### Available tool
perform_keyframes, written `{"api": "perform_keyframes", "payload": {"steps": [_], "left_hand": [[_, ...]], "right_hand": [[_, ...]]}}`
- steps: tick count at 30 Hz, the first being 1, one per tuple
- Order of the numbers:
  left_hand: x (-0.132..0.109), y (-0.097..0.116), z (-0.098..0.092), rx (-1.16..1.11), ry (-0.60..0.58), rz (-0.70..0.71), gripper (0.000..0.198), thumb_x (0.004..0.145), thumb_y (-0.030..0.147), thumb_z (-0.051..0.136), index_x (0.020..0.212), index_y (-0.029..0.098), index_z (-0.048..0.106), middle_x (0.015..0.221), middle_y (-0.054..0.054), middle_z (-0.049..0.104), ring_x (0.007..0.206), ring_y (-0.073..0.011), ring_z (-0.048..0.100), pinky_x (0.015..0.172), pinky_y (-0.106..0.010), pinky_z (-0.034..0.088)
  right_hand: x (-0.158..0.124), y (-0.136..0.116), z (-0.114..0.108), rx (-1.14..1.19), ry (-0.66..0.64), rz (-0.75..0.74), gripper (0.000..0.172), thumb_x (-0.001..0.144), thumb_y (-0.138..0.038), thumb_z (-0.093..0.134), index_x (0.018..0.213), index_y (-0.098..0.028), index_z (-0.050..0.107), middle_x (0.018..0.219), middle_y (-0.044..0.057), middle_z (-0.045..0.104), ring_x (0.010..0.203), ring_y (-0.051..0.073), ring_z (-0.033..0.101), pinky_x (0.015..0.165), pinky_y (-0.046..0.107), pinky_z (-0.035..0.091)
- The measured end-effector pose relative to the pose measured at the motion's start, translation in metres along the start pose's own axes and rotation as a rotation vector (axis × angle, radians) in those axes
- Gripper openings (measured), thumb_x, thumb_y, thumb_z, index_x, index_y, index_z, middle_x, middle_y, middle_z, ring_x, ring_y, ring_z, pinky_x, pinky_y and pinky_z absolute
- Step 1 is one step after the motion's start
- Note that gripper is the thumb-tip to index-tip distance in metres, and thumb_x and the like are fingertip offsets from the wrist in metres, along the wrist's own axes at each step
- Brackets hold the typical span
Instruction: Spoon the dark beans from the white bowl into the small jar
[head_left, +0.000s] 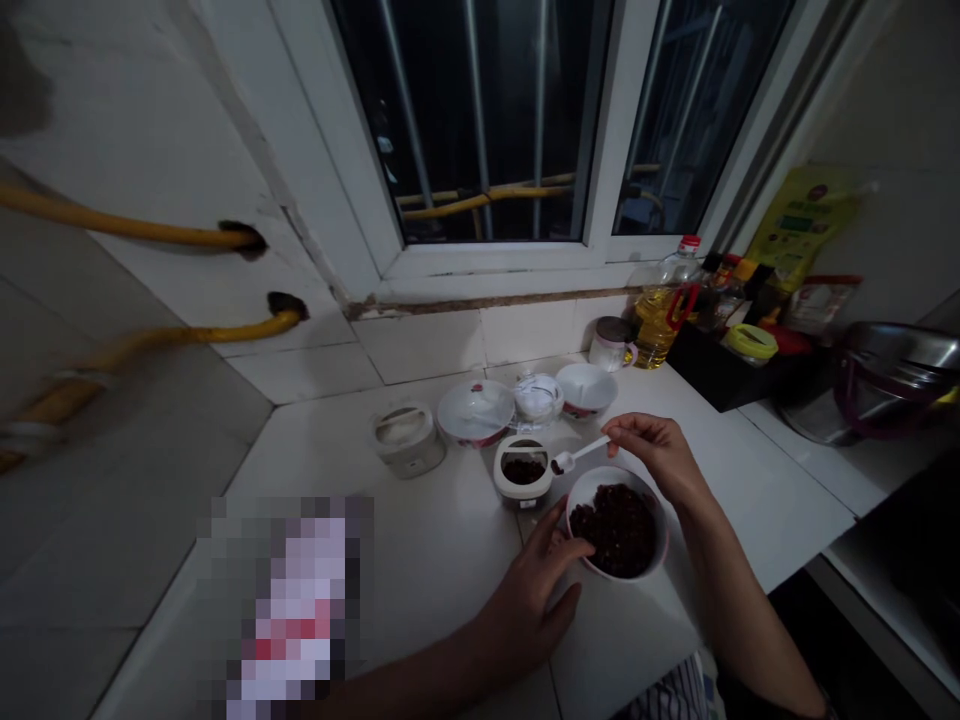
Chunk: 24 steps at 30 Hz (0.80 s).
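Right hand (660,450) is pinched shut on the far end of a little white spoon (581,456), thumb and fingertips closed on the handle. The scoop end hangs over the gap between a small jar (504,485) and the bowl (663,520). Spoon looks light and stiff, plastic or ceramic, can't tell which. Holding it by the tip of the handle seems fine, since the dark blob in the scoop can't weigh much.

Left hand (529,600) is clasped loosely on the near side of the bowl, thumb up by the rim and fingers curled lower on the wall. The bowl sits on the white desk (420,540) right in front of the person, nearly full of dark, lumpy, wet-looking stuff. I'd guess glazed ceramic: smooth, a bit slippery, breakable, and heavier than it looks when that full. So grip the side wall, not just the rim.

The jar touches or almost touches the bowl, has a thick pale rim and holds the same dark stuff.

Behind them are two shallow white bowls (476,410), a clear glass one (537,397) and a lidded tub (409,437). An oil bottle (660,310) stands by the window.
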<state>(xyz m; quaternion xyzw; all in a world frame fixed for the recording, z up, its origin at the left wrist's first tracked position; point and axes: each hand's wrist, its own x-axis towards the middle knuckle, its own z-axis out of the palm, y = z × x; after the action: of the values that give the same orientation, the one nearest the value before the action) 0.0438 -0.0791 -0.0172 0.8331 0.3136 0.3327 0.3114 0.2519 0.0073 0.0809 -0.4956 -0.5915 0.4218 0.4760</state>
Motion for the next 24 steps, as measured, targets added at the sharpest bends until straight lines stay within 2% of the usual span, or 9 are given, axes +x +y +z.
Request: {"api": "perform_keyframes", "payload": {"steps": [2, 4, 7, 9, 11, 14, 16, 19, 24], "left_hand": [[0.0, 0.0, 0.0, 0.009, 0.003, 0.006, 0.048, 0.078, 0.0, 0.049, 0.121, 0.02, 0.049, 0.149, -0.017, 0.028, 0.13, -0.0276, 0.042, 0.103, -0.043, 0.041], [0.0, 0.0, 0.001, 0.014, 0.003, 0.008, 0.047, 0.078, 0.0, 0.049, 0.12, 0.021, 0.049, 0.15, -0.017, 0.027, 0.13, -0.0275, 0.041, 0.103, -0.043, 0.041], [0.001, 0.0, 0.001, 0.009, 0.008, 0.016, 0.048, 0.077, -0.001, 0.049, 0.119, 0.021, 0.049, 0.148, -0.015, 0.029, 0.129, -0.0261, 0.043, 0.103, -0.041, 0.041], [0.001, 0.0, 0.001, 0.009, 0.023, 0.029, 0.049, 0.077, -0.002, 0.048, 0.12, 0.021, 0.048, 0.149, -0.015, 0.028, 0.128, -0.0254, 0.044, 0.103, -0.04, 0.041], [0.001, -0.001, 0.001, 0.009, 0.035, 0.038, 0.049, 0.077, -0.002, 0.048, 0.121, 0.021, 0.048, 0.152, -0.015, 0.023, 0.125, -0.0242, 0.046, 0.103, -0.039, 0.041], [0.001, -0.001, 0.001, 0.012, 0.037, 0.038, 0.048, 0.078, -0.002, 0.048, 0.12, 0.021, 0.048, 0.153, -0.015, 0.02, 0.122, -0.023, 0.048, 0.102, -0.038, 0.042], [0.001, -0.001, 0.001, 0.017, 0.035, 0.033, 0.047, 0.078, -0.002, 0.048, 0.119, 0.022, 0.048, 0.153, -0.015, 0.021, 0.124, -0.0237, 0.047, 0.102, -0.039, 0.043], [0.001, 0.0, 0.001, 0.02, 0.028, 0.029, 0.046, 0.079, -0.001, 0.047, 0.119, 0.022, 0.048, 0.15, -0.015, 0.025, 0.12, -0.0227, 0.049, 0.101, -0.039, 0.044], [0.002, 0.001, 0.0, 0.012, 0.034, 0.027, 0.047, 0.078, -0.001, 0.047, 0.119, 0.022, 0.048, 0.151, -0.015, 0.024, 0.116, -0.0222, 0.052, 0.1, -0.039, 0.044]], "right_hand": [[-0.004, -0.004, 0.012, -0.098, 0.041, -0.152, 0.019, 0.08, -0.037, 0.065, 0.078, -0.019, 0.07, 0.063, 0.003, 0.069, 0.07, 0.019, 0.062, 0.078, 0.035, 0.048], [-0.008, -0.009, 0.023, -0.247, 0.045, -0.38, 0.015, 0.085, -0.031, 0.061, 0.079, -0.021, 0.07, 0.072, 0.005, 0.072, 0.082, 0.021, 0.064, 0.085, 0.039, 0.048], [-0.012, -0.015, 0.032, -0.454, -0.089, -0.686, 0.015, 0.09, -0.022, 0.054, 0.09, -0.023, 0.07, 0.083, 0.005, 0.074, 0.089, 0.021, 0.063, 0.095, 0.044, 0.044], [-0.013, -0.016, 0.03, -0.494, -0.138, -0.767, 0.017, 0.091, -0.018, 0.053, 0.096, -0.024, 0.068, 0.083, 0.003, 0.073, 0.086, 0.019, 0.064, 0.098, 0.046, 0.042], [-0.012, -0.014, 0.021, -0.457, -0.074, -0.752, 0.015, 0.091, -0.018, 0.054, 0.093, -0.024, 0.067, 0.079, 0.002, 0.072, 0.085, 0.019, 0.064, 0.098, 0.046, 0.043], [-0.01, -0.008, -0.002, -0.388, 0.014, -0.624, 0.013, 0.089, -0.021, 0.058, 0.079, -0.023, 0.065, 0.07, 0.001, 0.068, 0.079, 0.018, 0.062, 0.097, 0.043, 0.045], [-0.009, -0.004, -0.019, -0.41, -0.042, -0.542, 0.019, 0.088, -0.024, 0.059, 0.07, -0.022, 0.063, 0.07, 0.0, 0.068, 0.078, 0.018, 0.062, 0.096, 0.042, 0.045], [-0.009, 0.0, -0.033, -0.523, -0.154, -0.481, 0.016, 0.089, -0.025, 0.058, 0.074, -0.022, 0.064, 0.07, 0.001, 0.069, 0.081, 0.019, 0.062, 0.096, 0.044, 0.044], [-0.012, -0.002, -0.021, -0.717, -0.307, -0.474, 0.017, 0.089, -0.016, 0.053, 0.085, -0.021, 0.068, 0.081, 0.005, 0.072, 0.086, 0.021, 0.062, 0.092, 0.042, 0.043]]}}
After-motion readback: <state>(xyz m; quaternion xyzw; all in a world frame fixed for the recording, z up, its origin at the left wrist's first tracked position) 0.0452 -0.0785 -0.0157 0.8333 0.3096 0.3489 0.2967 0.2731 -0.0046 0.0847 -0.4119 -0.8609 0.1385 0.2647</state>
